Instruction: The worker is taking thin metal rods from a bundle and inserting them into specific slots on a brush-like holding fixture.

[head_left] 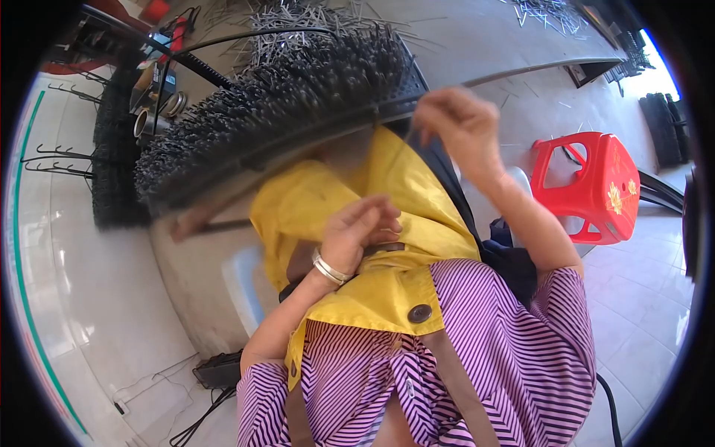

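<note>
My left hand point(360, 232), a silver bracelet point(329, 270) on its wrist, is held over the yellow apron point(417, 175) on my lap. Its fingers are curled in, and whatever they may hold is hidden. Raised higher and to the right, my right hand point(463, 130) is blurred by motion beside the edge of the rack. Its fingers bend together in a pinch; anything between them is too smeared to name. In front of both hands stands a black perforated rack point(406, 108), packed with many thin dark upright pieces point(298, 89).
Loose silvery strips point(294, 30) lie heaped on the grey table point(454, 45) behind the rack. To the right stands a red plastic stool point(603, 186). Black wire hooks point(63, 160) hang at the left. Cables point(205, 417) run over the floor at lower left.
</note>
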Demonstrator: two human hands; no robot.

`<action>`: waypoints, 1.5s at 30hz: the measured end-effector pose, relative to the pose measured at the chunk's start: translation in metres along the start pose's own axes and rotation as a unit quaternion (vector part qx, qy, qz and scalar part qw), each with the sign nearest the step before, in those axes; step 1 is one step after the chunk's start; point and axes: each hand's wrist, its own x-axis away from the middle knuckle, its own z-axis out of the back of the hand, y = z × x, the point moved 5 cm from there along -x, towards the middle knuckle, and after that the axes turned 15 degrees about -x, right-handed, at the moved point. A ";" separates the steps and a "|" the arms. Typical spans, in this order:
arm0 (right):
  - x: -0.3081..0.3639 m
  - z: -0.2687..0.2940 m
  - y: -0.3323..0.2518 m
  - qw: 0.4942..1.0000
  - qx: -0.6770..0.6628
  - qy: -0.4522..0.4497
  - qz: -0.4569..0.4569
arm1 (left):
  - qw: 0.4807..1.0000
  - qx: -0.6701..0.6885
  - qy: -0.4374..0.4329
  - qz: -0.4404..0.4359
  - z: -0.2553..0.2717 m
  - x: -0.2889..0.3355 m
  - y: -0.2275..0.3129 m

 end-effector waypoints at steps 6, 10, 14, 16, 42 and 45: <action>-0.045 0.027 -0.023 0.976 0.060 0.081 0.195 | 1.000 -0.002 -0.022 0.012 -0.001 -0.004 -0.003; -0.048 0.014 -0.021 0.945 0.175 0.046 0.273 | 1.000 0.010 -0.024 0.011 0.002 -0.003 -0.006; -0.051 0.002 -0.017 0.895 0.239 -0.040 0.375 | 1.000 0.006 -0.026 0.012 0.001 -0.004 -0.005; -0.058 -0.001 -0.022 0.897 0.237 -0.095 0.362 | 1.000 0.005 -0.025 0.015 0.002 -0.004 -0.006; -0.159 0.070 0.009 0.947 0.322 0.006 0.010 | 0.988 -0.066 0.099 0.095 0.078 -0.016 -0.004; -0.190 0.061 0.026 0.954 0.299 -0.008 -0.005 | 0.983 -0.085 0.124 0.103 0.100 -0.014 -0.012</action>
